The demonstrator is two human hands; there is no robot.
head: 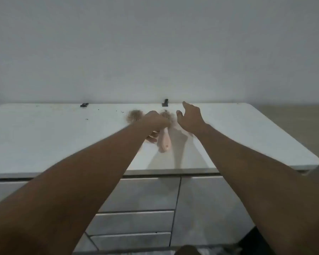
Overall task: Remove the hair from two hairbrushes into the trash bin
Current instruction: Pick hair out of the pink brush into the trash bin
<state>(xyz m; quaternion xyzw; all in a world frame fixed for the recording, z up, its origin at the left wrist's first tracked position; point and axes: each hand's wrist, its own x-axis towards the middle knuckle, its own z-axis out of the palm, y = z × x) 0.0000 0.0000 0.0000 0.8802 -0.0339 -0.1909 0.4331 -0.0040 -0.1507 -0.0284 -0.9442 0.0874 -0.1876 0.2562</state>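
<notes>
The pink plastic hairbrush (pixel 165 142) lies handle toward the person, just left of the spread, empty right hand (pixel 190 116). The left hand (pixel 155 122) is curled; its hold is unclear.

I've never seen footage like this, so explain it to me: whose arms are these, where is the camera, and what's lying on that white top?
There is no machine here: a person works with bare hands. The one picture comes from a wide-angle camera worn on their head, looking forward and down, so both arms reach in from the bottom. On the white countertop lie two hairbrushes full of hair: a pink brush, handle toward the person, and a second brush left of it. The left hand is over them, fingers apparently curled; blur hides whether it grips anything. The right hand hovers open, holding nothing. Drawers sit below. No trash bin shows.
</notes>
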